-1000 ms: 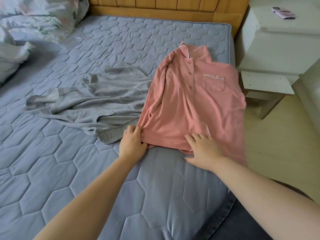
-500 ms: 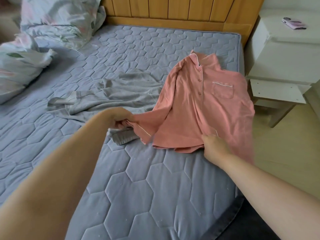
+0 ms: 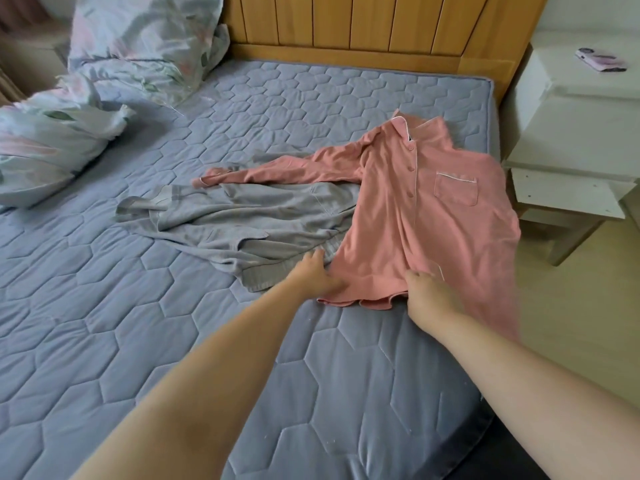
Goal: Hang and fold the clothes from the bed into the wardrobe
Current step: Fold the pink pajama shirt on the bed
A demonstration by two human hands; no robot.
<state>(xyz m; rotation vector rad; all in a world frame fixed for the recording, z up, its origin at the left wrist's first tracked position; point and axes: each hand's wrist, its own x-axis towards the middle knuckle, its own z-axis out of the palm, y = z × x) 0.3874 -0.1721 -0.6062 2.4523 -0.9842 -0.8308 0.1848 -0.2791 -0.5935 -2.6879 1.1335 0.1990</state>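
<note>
Lying front-up on the quilted blue-grey bed (image 3: 138, 341), the pink button-up shirt (image 3: 415, 216) is stretching away from both hands, its collar pointing to the far end and its hem sitting right under the fingers. The left hand (image 3: 318, 275) is resting on the hem's left corner, fingers laid out fairly straight and pressing where pink cloth is meeting grey, gripping nothing that shows. The right hand (image 3: 429, 294) is sitting on the hem just beside it, near the button line, its fingers bending down into the fabric; whether they are pinching the cloth or only pressing it is not showing clearly. Beyond the right hand the shirt's chest pocket is facing up, and the shirt's far right edge is hanging blurred over the side of the bed. One long sleeve (image 3: 277, 173) is reaching out beyond and to the left of the left hand, lying across a crumpled grey garment (image 3: 242, 226), which is spreading leftward from that hand's fingertips and tucking partly beneath the pink shirt. Farther off, past both garments, a wooden headboard (image 3: 363, 26) is standing at the head of the bed, with floral bedding (image 3: 138, 46) piling up far to the left. To the right of the right hand, off the bed, a white nightstand (image 3: 571, 126) is carrying a phone (image 3: 601, 60) in a pink case.
</note>
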